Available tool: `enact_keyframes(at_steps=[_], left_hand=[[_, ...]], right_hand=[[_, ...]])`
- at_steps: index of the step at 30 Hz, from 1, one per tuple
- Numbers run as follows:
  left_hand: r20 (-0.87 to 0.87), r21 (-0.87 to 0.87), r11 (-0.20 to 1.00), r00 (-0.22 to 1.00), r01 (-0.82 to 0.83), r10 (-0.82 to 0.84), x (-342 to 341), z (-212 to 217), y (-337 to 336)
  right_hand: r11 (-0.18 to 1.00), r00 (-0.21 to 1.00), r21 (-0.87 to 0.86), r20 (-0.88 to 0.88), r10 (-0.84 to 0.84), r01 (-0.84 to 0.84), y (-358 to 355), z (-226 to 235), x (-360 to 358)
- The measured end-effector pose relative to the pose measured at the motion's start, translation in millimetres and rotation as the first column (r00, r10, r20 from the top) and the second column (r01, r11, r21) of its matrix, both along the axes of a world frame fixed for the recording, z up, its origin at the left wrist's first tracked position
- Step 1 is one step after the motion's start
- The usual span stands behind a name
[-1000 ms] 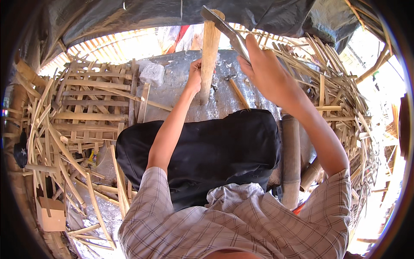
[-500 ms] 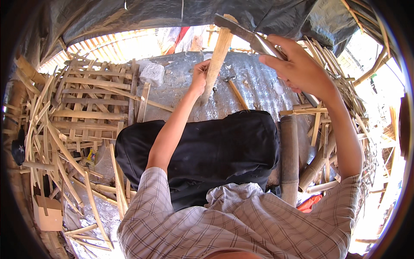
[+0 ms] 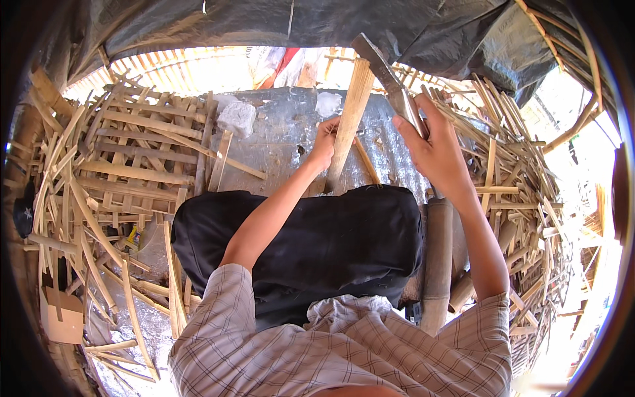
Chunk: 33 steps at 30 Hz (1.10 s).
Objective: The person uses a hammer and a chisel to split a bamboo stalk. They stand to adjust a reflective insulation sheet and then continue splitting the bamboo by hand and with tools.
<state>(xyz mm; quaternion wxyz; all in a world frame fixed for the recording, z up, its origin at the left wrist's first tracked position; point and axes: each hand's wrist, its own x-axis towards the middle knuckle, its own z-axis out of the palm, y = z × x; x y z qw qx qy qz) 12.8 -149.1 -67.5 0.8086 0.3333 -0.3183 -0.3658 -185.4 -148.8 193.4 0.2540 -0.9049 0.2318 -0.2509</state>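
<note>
So, starting at 8 o'clock, there was a small cardboard box point(image 3: 63, 317), and at 9 a big stack of bamboo slats point(image 3: 139, 173) laid crisscross. A whitish block point(image 3: 237, 119) sat between 10 and 11 on the grey work surface point(image 3: 278, 142).

Up near 12 was the left hand point(image 3: 324, 143), clamped on the left edge of a split bamboo piece point(image 3: 349, 122); some fingertips were hidden, so I couldn't tell how far they wrapped around. The piece stood close to upright, top tipped toward 1 o'clock, foot down by the black trousers point(image 3: 297, 245). Looked stiff and pretty light to me, dry rather than slippery, not fragile but probably splintery and prone to splitting lengthwise. Best hold, I figured, was around the middle by the sides, well below the top end.

A thin wooden rod point(image 3: 367, 161) lay just right of it, partly hidden. At 1 o'clock a hefty-looking metal blade point(image 3: 390, 79) slanted beside the piece's top; couldn't tell if they touched. The right hand point(image 3: 438, 149), at 2, was closed around the blade's grip end. A thick bamboo pole point(image 3: 436, 258) lay at 4, with loose strips point(image 3: 522, 206) heaped at 3.
</note>
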Motion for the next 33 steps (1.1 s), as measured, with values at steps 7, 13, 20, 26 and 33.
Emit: enact_keyframes(at_steps=[7,13,20,26,33], left_hand=[[0.069,-0.008,0.998,0.996,-0.056,0.056,8,4,-1],[0.167,0.015,0.990,0.976,-0.141,0.136,29,7,4],[0.608,0.147,0.922,0.768,-0.359,0.203,73,30,28],[0.656,0.170,0.827,0.688,-0.535,0.310,81,74,63],[0.092,0.235,0.965,0.986,0.115,-0.140,-43,203,121]], right_hand=[[0.925,0.996,-0.371,-0.053,0.071,-0.086,-17,-1,-14],[0.973,0.976,-0.190,-0.197,0.091,-0.129,-16,28,-10],[0.973,0.989,-0.186,-0.069,0.129,-0.140,-28,-15,-1],[0.863,0.994,0.497,0.000,0.108,-0.094,-26,-6,7],[0.506,0.899,0.748,0.406,0.162,-0.429,-32,-27,34]])
